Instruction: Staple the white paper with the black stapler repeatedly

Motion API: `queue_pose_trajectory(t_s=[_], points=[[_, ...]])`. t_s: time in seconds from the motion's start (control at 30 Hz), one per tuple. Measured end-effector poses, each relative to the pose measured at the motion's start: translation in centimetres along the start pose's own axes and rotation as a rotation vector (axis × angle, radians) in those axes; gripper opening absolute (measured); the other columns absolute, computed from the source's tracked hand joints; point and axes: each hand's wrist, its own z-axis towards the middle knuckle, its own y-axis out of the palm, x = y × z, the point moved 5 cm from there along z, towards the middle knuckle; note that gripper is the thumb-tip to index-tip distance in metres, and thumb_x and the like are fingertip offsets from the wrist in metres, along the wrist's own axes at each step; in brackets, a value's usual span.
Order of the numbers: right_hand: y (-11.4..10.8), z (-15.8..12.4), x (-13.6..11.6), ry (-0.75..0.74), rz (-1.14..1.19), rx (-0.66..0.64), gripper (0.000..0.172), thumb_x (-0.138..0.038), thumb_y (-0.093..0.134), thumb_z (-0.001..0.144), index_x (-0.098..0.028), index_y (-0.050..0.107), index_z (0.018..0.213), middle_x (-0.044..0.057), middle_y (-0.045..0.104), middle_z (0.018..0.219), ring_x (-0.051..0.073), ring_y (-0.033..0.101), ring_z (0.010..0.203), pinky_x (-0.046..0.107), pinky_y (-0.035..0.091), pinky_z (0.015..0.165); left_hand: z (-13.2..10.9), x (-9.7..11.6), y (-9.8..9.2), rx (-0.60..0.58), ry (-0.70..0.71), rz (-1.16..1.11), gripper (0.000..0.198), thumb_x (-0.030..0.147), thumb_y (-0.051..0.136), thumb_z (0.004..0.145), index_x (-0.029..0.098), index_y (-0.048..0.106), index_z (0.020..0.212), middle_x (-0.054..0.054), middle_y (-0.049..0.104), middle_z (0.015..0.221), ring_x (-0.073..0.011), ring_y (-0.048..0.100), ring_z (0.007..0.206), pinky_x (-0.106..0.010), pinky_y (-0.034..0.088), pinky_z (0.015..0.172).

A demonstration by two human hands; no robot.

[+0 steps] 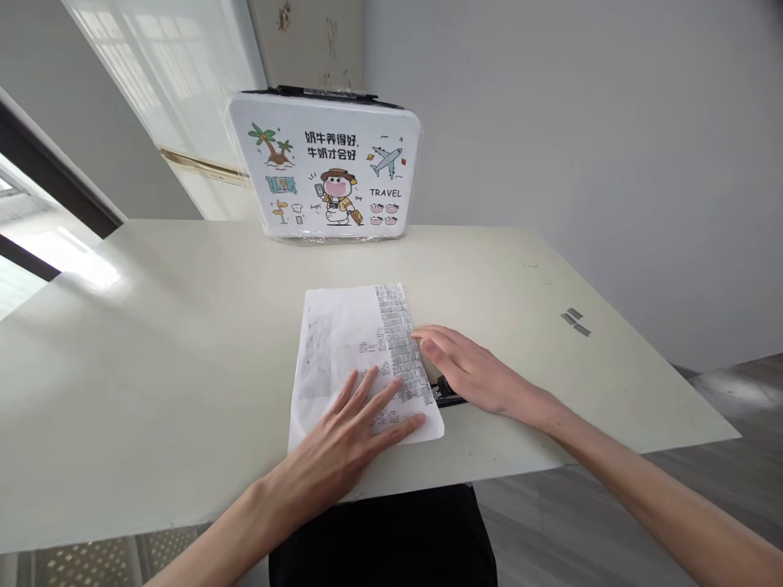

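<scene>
A white printed sheet of paper (342,310) lies on the table, its right side covered by a dense band of metal staples (397,334). My left hand (351,432) rests flat on the lower part of the sheet, fingers spread. At the sheet's right edge sits a small black stapler (449,397), partly hidden beneath my right hand (471,371). The fingers of my right hand are stretched out to the left, their tips close to the staple band. Whether its palm presses on the stapler I cannot tell.
Several short grey staple strips (575,320) lie at the right of the pale table (152,391). A white case with cartoon prints (327,163) stands upright at the back, wrapped in clear plastic. Behind it are a fridge-like white cabinet (177,98) and a grey wall (581,147).
</scene>
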Motion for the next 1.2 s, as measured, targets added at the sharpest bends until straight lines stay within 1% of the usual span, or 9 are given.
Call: queue_pose_trajectory(t_s=[0.1,0.23,0.37,0.5,0.6,0.77,0.97,1.2], points=[[0.1,0.0,0.2,0.021,-0.01,-0.009,0.066,-0.072,0.027,0.105,-0.034,0.055,0.15,0.004,0.052,0.161,0.032,0.041,0.152,0.057,0.034,0.124,0.7,-0.1,0.3,-0.004,0.023,-0.013,0.094,-0.009,0.055,0.091,0.045,0.031,0.163,0.0,0.026,0.173,-0.0386,0.014,0.16,-0.071,0.025,0.124],[0.2,0.0,0.2,0.057,-0.015,-0.025,0.069,-0.074,0.026,0.104,-0.034,0.053,0.153,0.004,0.048,0.164,0.034,0.038,0.155,0.06,0.032,0.125,1.4,0.3,0.9,-0.019,0.044,-0.014,0.091,-0.009,0.053,0.088,0.04,0.036,0.162,-0.003,0.026,0.174,-0.0396,0.011,0.16,-0.075,0.019,0.125],[0.1,-0.1,-0.1,0.072,-0.025,-0.053,0.072,-0.075,0.023,0.103,-0.033,0.05,0.156,0.004,0.045,0.166,0.034,0.035,0.156,0.06,0.03,0.126,2.0,0.5,1.4,-0.019,0.056,-0.013,0.082,-0.006,0.05,0.09,0.036,0.041,0.16,-0.004,0.025,0.174,-0.0386,0.008,0.161,-0.073,0.017,0.126],[0.2,-0.2,-0.2,0.113,-0.054,-0.099,0.075,-0.076,0.022,0.103,-0.034,0.042,0.161,0.003,0.036,0.171,0.032,0.028,0.16,0.056,0.026,0.128,2.5,0.4,1.6,-0.057,0.058,0.003,0.08,-0.006,0.047,0.091,0.036,0.041,0.16,-0.002,0.018,0.176,-0.0371,0.003,0.162,-0.071,0.011,0.128],[0.3,-0.2,0.0,0.133,-0.09,-0.109,0.077,-0.077,0.019,0.102,-0.034,0.04,0.163,0.001,0.032,0.173,0.031,0.024,0.161,0.056,0.024,0.129,2.8,0.2,1.7,-0.062,0.069,-0.005,0.078,-0.004,0.049,0.093,0.037,0.041,0.159,-0.001,0.017,0.176,-0.036,0.003,0.162,-0.069,0.011,0.129],[0.6,0.0,0.1,0.147,-0.145,-0.123,0.08,-0.079,0.016,0.101,-0.033,0.039,0.163,0.001,0.029,0.174,0.03,0.022,0.162,0.056,0.023,0.13,3.1,0.2,1.8,-0.046,0.096,-0.016,0.077,-0.002,0.051,0.094,0.038,0.042,0.159,-0.002,0.015,0.177,-0.0372,0.005,0.162,-0.07,0.011,0.128],[0.7,0.0,-0.1,0.167,-0.185,-0.127,0.079,-0.078,0.015,0.102,-0.034,0.039,0.163,0.0,0.03,0.174,0.031,0.024,0.161,0.057,0.025,0.128,3.2,0.3,1.9,-0.053,0.101,-0.006,0.074,-0.001,0.051,0.095,0.036,0.044,0.158,-0.006,0.021,0.175,-0.0374,0.006,0.162,-0.071,0.012,0.127],[0.9,0.2,0.1,0.16,-0.226,-0.118,0.078,-0.076,0.014,0.103,-0.034,0.039,0.163,0.0,0.031,0.173,0.03,0.025,0.161,0.055,0.027,0.128,3.3,0.4,1.9,-0.031,0.094,-0.025,0.073,0.0,0.053,0.095,0.036,0.044,0.158,-0.004,0.018,0.176,-0.0365,0.005,0.162,-0.07,0.011,0.128]])
